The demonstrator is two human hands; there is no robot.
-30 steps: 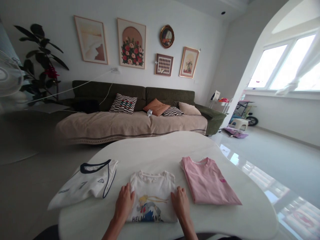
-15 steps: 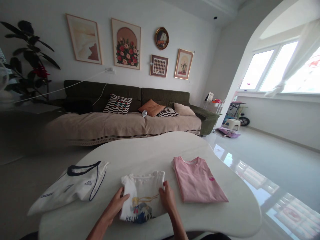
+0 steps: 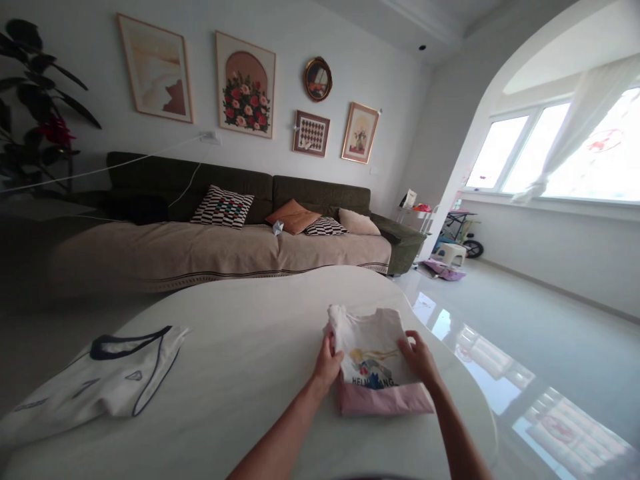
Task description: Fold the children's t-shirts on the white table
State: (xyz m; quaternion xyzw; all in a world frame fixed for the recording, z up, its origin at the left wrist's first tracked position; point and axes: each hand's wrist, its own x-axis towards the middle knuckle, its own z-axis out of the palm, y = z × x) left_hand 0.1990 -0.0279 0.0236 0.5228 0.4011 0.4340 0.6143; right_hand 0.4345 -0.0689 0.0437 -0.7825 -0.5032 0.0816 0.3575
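Observation:
A folded white T-shirt (image 3: 373, 337) with a printed picture and lettering lies over a folded pink T-shirt (image 3: 385, 400), whose lower strip shows beneath it. My left hand (image 3: 327, 363) grips the white shirt's left edge, thumb on top. At its right edge, my right hand (image 3: 417, 353) holds the cloth between thumb and fingers. Whether the white shirt rests fully on the pink one I cannot tell. Apart from both hands, a white sleeveless top (image 3: 115, 380) with navy trim lies spread at the table's left.
The pale table (image 3: 240, 347) has a rounded, wavy edge. Beyond it stands a dark green sofa (image 3: 405, 243) with a beige cover (image 3: 225, 253) and several cushions. Glossy floor (image 3: 525, 333) runs along the right, with a small white stool (image 3: 451, 253) farther back.
Both hands have carried the white T-shirt from the table's middle rightward, over the pink one. The view has shifted slightly as well.

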